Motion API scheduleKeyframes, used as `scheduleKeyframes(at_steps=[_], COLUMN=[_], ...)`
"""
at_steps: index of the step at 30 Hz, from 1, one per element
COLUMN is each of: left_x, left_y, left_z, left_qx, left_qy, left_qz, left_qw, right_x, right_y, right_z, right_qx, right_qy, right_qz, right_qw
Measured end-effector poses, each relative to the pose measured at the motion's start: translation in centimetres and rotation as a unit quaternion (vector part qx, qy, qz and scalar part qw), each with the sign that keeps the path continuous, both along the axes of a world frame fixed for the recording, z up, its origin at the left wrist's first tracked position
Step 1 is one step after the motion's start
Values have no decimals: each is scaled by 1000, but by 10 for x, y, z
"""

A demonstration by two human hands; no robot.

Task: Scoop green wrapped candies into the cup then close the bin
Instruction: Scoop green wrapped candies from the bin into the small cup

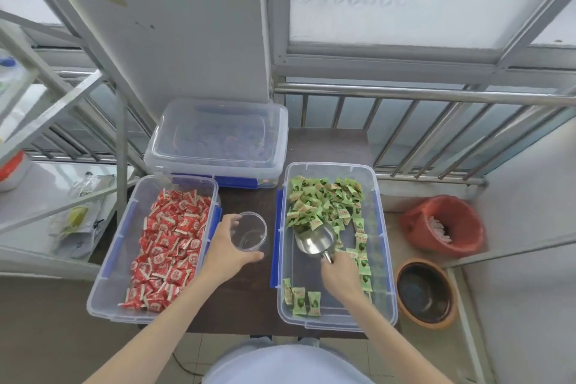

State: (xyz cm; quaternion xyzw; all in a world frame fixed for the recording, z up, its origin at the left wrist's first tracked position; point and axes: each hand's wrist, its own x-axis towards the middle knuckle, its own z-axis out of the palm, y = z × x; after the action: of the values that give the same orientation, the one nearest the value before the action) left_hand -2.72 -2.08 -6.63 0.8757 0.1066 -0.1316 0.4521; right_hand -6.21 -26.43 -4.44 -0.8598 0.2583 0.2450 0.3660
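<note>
Left hand (229, 248) has its grip closed round the rim and wall of the clear, empty plastic cup (249, 231) standing on the dark surface (246, 199) between the two open bins; right hand (339, 271) has its grip closed on the handle of the shiny metal scoop (314, 240), mouth pushed into the pile. Green wrapped candies (324, 199) lie mostly at the far end of the right-hand clear plastic bin with blue clips (385, 227), a few near; they look light, crinkly and slippery, best taken by scoop, while the thin cup likely flexes and tips, so holding low seems wise. Wrapper print too small to read; no lid for this bin identifiable.
</note>
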Motion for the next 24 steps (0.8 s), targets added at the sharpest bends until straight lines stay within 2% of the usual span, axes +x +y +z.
scheduleKeyframes(at_steps=[5, 8, 13, 16, 18, 19, 21, 24], left_x=[0, 0, 1, 1, 2, 2, 2, 3], left_y=[-1, 2, 3, 2, 3, 4, 6, 5], left_z=[-1, -5, -7, -5, -5, -5, -6, -7], left_qx=[-2, -15, -17, -16, -16, -15, -15, -16], left_qy=[0, 3, 1, -1, 3, 6, 8, 5], left_qz=[1, 4, 4, 0, -4, -3, -1, 0], left_qw=[1000, 1000, 1000, 1000, 1000, 1000, 1000, 1000], right_x=[5, 1, 53, 48, 29, 23, 28, 65], right_y=[9, 19, 40, 40, 29, 22, 14, 17], right_z=[-5, 5, -7, -19, -22, -24, -26, -25], right_qx=[37, 120, 204, 98, 13, 0, 63, 186], right_qy=[-11, 17, -12, -24, -10, -7, -2, 1], right_qz=[-83, -149, -235, -149, -101, -95, -119, -213], right_qw=[996, 981, 950, 984, 995, 995, 991, 959])
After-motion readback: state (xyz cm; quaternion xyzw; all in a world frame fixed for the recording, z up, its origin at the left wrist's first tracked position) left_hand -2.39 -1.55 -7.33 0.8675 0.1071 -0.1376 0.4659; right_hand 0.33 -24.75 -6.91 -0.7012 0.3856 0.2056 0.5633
